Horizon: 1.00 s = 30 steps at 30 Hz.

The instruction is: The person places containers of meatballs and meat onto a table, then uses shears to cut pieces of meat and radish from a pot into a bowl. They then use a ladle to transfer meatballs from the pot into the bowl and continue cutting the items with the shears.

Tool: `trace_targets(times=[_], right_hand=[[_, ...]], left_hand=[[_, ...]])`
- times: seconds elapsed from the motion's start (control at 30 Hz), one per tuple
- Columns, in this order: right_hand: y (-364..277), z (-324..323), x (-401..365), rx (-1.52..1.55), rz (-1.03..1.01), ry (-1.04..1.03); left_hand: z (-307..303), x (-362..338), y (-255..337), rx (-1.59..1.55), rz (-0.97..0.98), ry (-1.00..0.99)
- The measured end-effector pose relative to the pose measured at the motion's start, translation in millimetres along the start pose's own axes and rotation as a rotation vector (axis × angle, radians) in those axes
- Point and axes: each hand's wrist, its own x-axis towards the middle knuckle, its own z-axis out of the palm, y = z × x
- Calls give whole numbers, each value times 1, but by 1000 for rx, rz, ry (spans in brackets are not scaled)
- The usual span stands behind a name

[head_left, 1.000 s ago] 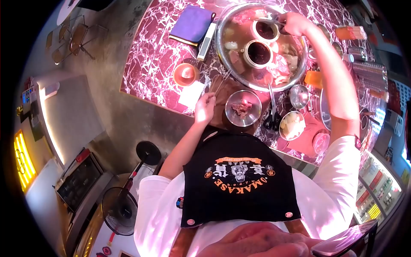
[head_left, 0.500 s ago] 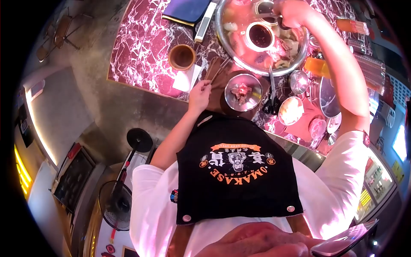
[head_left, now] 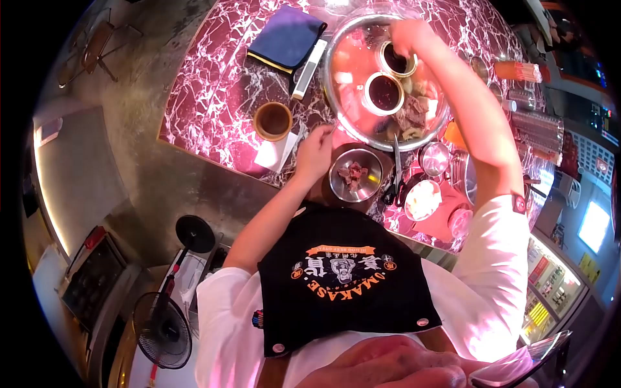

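Note:
My left hand (head_left: 315, 154) is closed on thin metal tongs (head_left: 335, 129), pointing toward the wide metal pan (head_left: 328, 84). Below and right of that hand stands a steel bowl (head_left: 376, 183) with pieces of meat (head_left: 352, 175) in it. My right hand (head_left: 412, 39) is closed over the upper cup of dark liquid (head_left: 396, 63) in the pan; what its fingers grip is hidden. A second cup of dark liquid (head_left: 383, 94) sits beside it. Light broth and chunks of meat (head_left: 414, 115) surround the cups.
Black-handled scissors (head_left: 391, 194) lie right of the bowl, by a dish of pale food (head_left: 424, 199) and a small metal bowl (head_left: 434, 158). A brown cup (head_left: 273, 121), white paper (head_left: 274, 152) and a folded blue cloth (head_left: 286, 37) are at left. Skewer bundles (head_left: 517, 71) line the right side.
The view has shifted, so the table sits lower in it. My right hand has come closer over the upper cup. My left hand with the tongs has moved nearer the pan.

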Motion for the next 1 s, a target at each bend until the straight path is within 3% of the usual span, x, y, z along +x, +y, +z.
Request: trace_targets(times=[0.03,0.07,0.1,0.23,0.27,0.37,0.47,0.53,0.67,0.83,0.97,1.0], right_hand=[[-13,-13,-22,-39,57,-97],[-9,3,-29,-19,18,-26],[-11,9,-37,-64,22,-133],[-14,80,-70,-31,21,327],[-19,81,-77,17,60,311],[-29,93,-90,180,98,372],[-32,103,-88,171,118,388],[-30,109,-88,200,69,417],[-32,112,-89,211,97,452],[-23,124,-89,291,86,481],[-13,125,-95,370,124,505],[-9,123,-98,348,158,413]], left_hand=[[4,10,17,40,79,56],[9,23,30,38,80,58],[14,41,43,100,144,99],[24,115,98,451,239,163],[27,133,110,558,230,168],[31,179,157,953,68,1],[43,218,187,1140,114,-75],[55,237,199,1282,304,-197],[89,263,174,1363,333,-304],[95,272,146,1008,26,-48],[88,277,132,1013,-24,-76],[86,277,127,961,-39,-41]])
